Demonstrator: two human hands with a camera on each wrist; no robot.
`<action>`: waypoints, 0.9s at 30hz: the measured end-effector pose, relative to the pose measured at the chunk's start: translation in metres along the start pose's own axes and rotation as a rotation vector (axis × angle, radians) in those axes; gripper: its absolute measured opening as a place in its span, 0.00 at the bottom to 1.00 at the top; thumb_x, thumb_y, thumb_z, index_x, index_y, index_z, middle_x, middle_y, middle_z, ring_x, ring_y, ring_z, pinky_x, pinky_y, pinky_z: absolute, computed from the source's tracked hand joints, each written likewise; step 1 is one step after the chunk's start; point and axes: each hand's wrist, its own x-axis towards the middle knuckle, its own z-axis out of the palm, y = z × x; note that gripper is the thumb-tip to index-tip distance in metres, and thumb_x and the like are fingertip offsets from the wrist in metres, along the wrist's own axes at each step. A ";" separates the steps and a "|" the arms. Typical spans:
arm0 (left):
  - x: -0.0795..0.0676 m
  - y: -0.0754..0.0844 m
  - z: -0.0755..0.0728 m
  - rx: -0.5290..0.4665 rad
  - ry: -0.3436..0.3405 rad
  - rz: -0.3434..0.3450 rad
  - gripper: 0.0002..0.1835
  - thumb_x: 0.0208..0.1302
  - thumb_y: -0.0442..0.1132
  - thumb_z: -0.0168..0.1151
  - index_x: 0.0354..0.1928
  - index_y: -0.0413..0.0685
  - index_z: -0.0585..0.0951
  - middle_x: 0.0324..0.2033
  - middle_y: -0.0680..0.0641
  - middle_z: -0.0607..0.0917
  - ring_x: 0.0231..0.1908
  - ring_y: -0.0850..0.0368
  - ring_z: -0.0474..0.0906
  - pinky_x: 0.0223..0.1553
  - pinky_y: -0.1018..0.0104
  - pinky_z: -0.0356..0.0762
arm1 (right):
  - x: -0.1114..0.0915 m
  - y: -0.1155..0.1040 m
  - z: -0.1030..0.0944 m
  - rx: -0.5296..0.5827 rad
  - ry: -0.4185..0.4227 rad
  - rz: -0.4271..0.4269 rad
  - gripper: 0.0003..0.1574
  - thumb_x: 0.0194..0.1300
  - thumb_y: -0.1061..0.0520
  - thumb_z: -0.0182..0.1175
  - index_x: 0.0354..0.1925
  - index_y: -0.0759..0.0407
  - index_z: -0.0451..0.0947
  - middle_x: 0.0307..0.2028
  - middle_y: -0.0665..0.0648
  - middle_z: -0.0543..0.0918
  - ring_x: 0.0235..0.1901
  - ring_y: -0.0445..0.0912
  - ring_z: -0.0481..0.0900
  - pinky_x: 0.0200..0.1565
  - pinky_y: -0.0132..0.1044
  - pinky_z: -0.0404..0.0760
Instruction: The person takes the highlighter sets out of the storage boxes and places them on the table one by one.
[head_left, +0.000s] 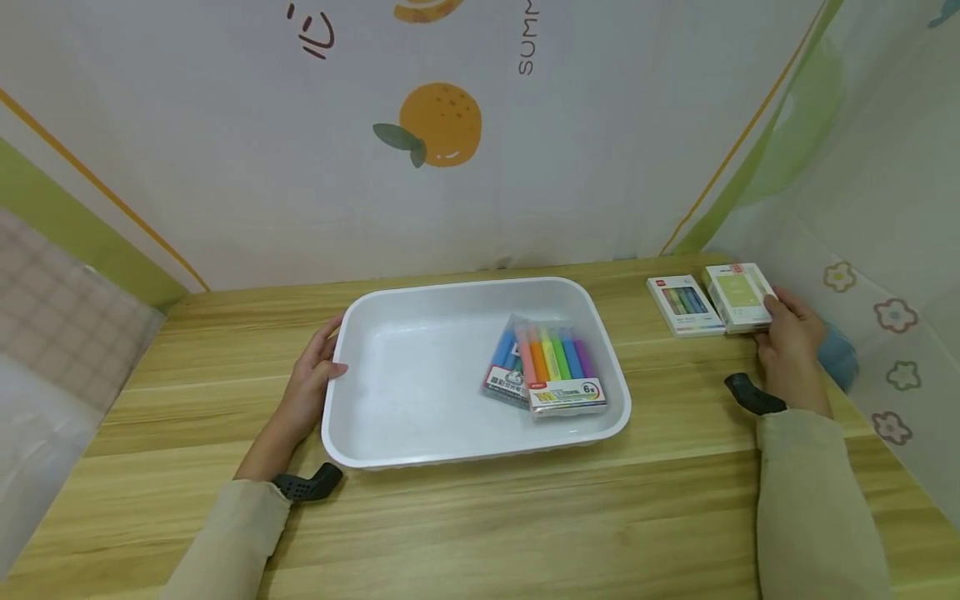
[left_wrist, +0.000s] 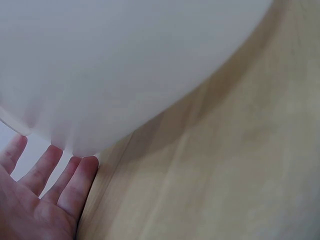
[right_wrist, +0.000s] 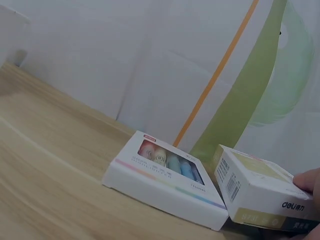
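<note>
My left hand (head_left: 307, 383) holds the white plastic tray (head_left: 405, 454) at its left rim, thumb over the edge and fingers against the outer wall. From the left wrist, the fingertips (left_wrist: 87, 162) show right at the tray's underside. Inside the tray, toward its right end, a clear pack of colored markers (head_left: 566, 400) overlaps a second marker pack (head_left: 501, 367). At the far right, my right hand (head_left: 795, 342) grips a white and green deli box (head_left: 738, 292), thumb on top. Left of it lies a flat white windowed box of colored markers (head_left: 684, 307); both boxes appear in the right wrist view.
The wooden table (head_left: 480, 525) runs back to a white wall covering with an orange fruit print (head_left: 440, 125). On the right, a flower-printed side wall (head_left: 896, 317) stands close by the right hand, with a blue rounded shape (head_left: 838, 358) behind the wrist.
</note>
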 end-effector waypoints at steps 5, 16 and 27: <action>0.000 0.000 0.000 0.000 0.001 -0.006 0.38 0.65 0.29 0.43 0.79 0.51 0.55 0.68 0.48 0.69 0.52 0.66 0.78 0.43 0.72 0.83 | 0.006 0.002 0.001 -0.069 0.033 -0.023 0.32 0.63 0.64 0.67 0.65 0.48 0.78 0.54 0.44 0.78 0.53 0.37 0.76 0.30 0.29 0.80; 0.001 -0.002 -0.001 0.002 -0.004 0.013 0.37 0.66 0.29 0.43 0.79 0.50 0.56 0.63 0.56 0.72 0.50 0.65 0.79 0.41 0.71 0.84 | 0.004 0.007 0.005 -0.147 -0.009 -0.097 0.30 0.69 0.62 0.61 0.68 0.53 0.75 0.45 0.45 0.78 0.41 0.37 0.78 0.29 0.25 0.79; 0.002 -0.003 -0.002 0.004 -0.012 0.014 0.38 0.66 0.29 0.42 0.79 0.51 0.55 0.63 0.55 0.72 0.51 0.65 0.78 0.41 0.71 0.84 | 0.007 0.013 0.007 -0.597 0.020 -0.260 0.31 0.66 0.59 0.65 0.67 0.53 0.76 0.43 0.38 0.75 0.45 0.33 0.72 0.47 0.19 0.73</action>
